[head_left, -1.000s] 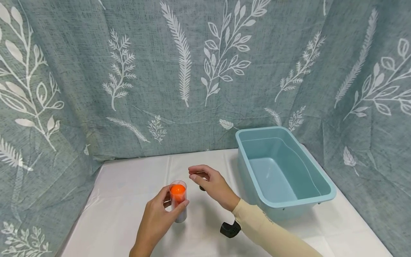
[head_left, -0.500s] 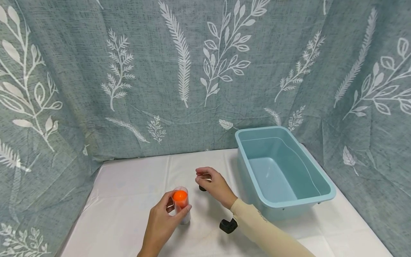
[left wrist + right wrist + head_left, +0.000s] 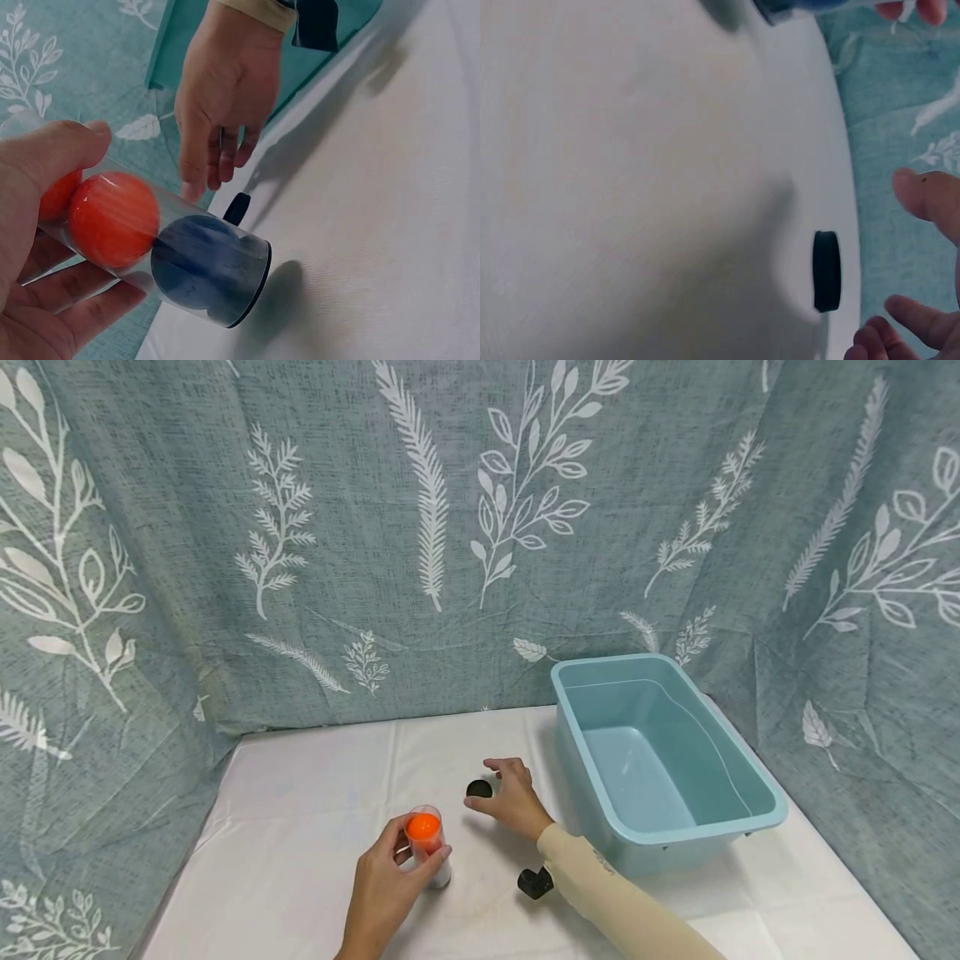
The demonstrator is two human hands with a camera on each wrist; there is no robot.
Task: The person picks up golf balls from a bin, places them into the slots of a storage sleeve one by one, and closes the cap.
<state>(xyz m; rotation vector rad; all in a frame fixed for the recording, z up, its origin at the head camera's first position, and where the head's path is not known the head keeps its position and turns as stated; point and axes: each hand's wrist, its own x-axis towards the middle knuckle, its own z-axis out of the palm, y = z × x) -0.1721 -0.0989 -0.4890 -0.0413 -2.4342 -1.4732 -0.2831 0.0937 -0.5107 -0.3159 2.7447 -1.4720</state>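
Note:
My left hand grips a clear plastic tube, thumb on one side and fingers round the other. An orange ball shows at the tube's top. In the left wrist view, two orange balls and a dark blue ball sit in a row inside it, the blue one at the base. A round black cap is on the white-covered table. My right hand hovers beside the cap with thumb and fingers spread. In the right wrist view, its thumb is apart from the cap.
To the right of my right hand stands a deep teal bin with nothing visible inside. A white cloth covers the table. Grey-green leaf-patterned curtains hang behind and at both sides. A black wrist-worn device sits at the right cuff.
My right hand has moved right, away from the tube, and its fingers have spread beside the cap, which is now more exposed. My left hand has shifted slightly right and nearer with the tube.

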